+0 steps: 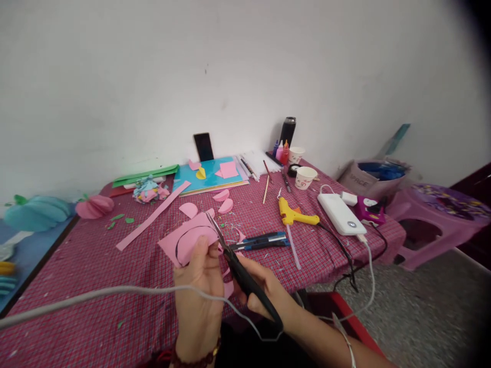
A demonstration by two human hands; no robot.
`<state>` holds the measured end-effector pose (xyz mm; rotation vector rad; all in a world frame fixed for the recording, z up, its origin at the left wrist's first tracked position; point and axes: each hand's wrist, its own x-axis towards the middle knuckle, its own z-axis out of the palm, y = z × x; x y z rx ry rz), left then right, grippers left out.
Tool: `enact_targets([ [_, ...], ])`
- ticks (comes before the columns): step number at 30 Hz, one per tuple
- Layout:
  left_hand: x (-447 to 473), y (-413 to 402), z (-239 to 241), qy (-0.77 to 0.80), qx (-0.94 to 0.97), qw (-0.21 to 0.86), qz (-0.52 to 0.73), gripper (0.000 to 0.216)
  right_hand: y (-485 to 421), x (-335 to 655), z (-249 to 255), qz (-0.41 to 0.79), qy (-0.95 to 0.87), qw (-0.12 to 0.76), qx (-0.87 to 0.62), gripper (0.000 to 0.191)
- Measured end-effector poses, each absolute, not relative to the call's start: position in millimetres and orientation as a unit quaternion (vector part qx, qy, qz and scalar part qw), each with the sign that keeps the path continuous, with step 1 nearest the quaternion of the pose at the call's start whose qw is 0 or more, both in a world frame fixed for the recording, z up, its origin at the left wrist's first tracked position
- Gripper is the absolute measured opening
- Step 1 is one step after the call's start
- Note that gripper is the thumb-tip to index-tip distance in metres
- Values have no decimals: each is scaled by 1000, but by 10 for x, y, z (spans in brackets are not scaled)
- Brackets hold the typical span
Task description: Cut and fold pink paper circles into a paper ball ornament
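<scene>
My left hand [201, 271] pinches a piece of pink paper [192, 235] with a black curved outline drawn on it. My right hand [264, 286] grips black-handled scissors [245, 281], their blades at the paper's right edge, near the drawn line. Several pink half-circle cutouts [188, 209] lie on the table just beyond the paper. A blue and black utility knife [263, 241] rests to the right of the scissors, with pink scraps around it. Part of the scissor blades is hidden against the paper.
A yellow glue gun [295, 213] and a white power bank [341, 213] lie at the right. Paper cups [306, 178], paint bottles and a black flask [287, 130] stand at the back right. A grey cable [115, 291] crosses in front of my hands. Paper pumpkins [94, 206] sit left.
</scene>
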<state>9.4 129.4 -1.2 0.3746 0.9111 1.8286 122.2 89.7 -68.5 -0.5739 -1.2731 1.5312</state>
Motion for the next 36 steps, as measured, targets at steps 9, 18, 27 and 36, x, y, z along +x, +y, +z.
enact_targets([
  [9,65,1314,-95,393,147,517,746,12,900,1159,-775,645,-491,529,-250,51],
  [18,84,1324,-54,375,124,532,749,15,880,1158,-600,650,-480,533,-252,49],
  [27,67,1333,-55,380,99,540,745,18,875,1202,-664,650,-494,514,-263,55],
  [36,40,1327,-47,372,138,543,740,18,920,1294,-814,645,-494,502,-297,58],
])
